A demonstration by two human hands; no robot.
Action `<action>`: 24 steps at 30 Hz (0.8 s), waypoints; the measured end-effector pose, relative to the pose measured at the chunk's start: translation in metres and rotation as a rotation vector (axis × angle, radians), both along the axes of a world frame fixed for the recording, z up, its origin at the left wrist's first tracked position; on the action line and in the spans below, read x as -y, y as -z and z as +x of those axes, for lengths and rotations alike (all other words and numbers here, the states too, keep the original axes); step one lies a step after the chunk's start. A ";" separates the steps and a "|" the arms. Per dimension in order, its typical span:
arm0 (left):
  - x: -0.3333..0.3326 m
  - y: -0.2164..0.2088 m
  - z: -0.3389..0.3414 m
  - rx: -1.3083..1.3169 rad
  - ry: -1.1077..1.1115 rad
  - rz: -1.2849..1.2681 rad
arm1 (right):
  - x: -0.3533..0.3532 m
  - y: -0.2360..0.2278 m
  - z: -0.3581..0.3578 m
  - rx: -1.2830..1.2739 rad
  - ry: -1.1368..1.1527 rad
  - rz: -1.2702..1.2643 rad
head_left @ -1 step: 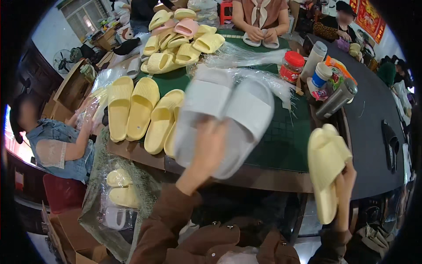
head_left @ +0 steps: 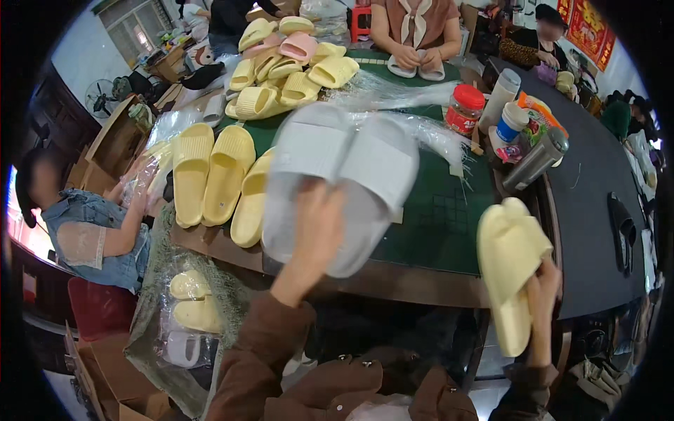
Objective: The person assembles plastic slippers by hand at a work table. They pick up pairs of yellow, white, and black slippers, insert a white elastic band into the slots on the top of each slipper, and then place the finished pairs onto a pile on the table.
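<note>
My left hand [head_left: 319, 228] grips a pair of light grey slippers [head_left: 382, 165] at their inner sides, holding them up over the green table mat [head_left: 456, 231]; the fingertips are partly hidden. To the right, past the table's front edge, my right hand [head_left: 542, 298] is closed round yellow slippers [head_left: 507, 281], held upright and overlapping, apparently a pair. Behind the grey pair, partly covered by it, yellow slippers [head_left: 253, 203] lie on the mat. Left of these rests another yellow pair [head_left: 210, 175], toes away from me.
A pile of yellow and pink slippers [head_left: 298, 84] is at the back. Clear plastic bags [head_left: 400, 91], a red-lidded jar [head_left: 465, 109], a paper cup [head_left: 511, 123] and a steel flask [head_left: 539, 158] stand or lie beyond. A woven sack [head_left: 158, 330] holds bagged slippers. Co-workers sit left and opposite.
The grey slippers in my left hand have shifted left, covering more of the yellow slippers behind. My right hand has moved slightly left with its yellow slippers.
</note>
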State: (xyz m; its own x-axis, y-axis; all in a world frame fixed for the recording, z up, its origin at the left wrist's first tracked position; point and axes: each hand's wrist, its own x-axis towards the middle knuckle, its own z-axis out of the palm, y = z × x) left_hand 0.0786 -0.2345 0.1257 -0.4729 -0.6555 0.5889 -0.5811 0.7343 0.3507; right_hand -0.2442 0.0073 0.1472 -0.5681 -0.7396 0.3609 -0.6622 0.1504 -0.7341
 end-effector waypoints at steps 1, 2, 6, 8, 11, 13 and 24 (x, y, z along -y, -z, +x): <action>0.016 -0.003 0.015 0.040 -0.107 -0.137 | 0.009 0.009 0.006 0.044 -0.002 0.045; 0.032 -0.008 0.030 0.076 -0.201 -0.156 | 0.017 0.015 0.012 0.095 -0.006 0.091; 0.078 -0.023 0.084 0.200 -0.524 -0.261 | 0.056 0.023 0.046 0.067 0.000 0.077; 0.105 -0.001 0.113 0.206 -0.598 -0.248 | 0.076 0.028 0.058 0.078 0.002 0.117; 0.126 0.021 0.136 0.201 -0.530 -0.180 | 0.100 0.037 0.071 0.081 0.024 0.089; 0.123 0.020 0.131 0.090 -0.474 -0.084 | 0.108 0.051 0.072 0.105 0.009 0.137; 0.093 0.035 0.113 0.068 -0.505 -0.192 | 0.121 0.076 0.067 0.107 -0.172 0.117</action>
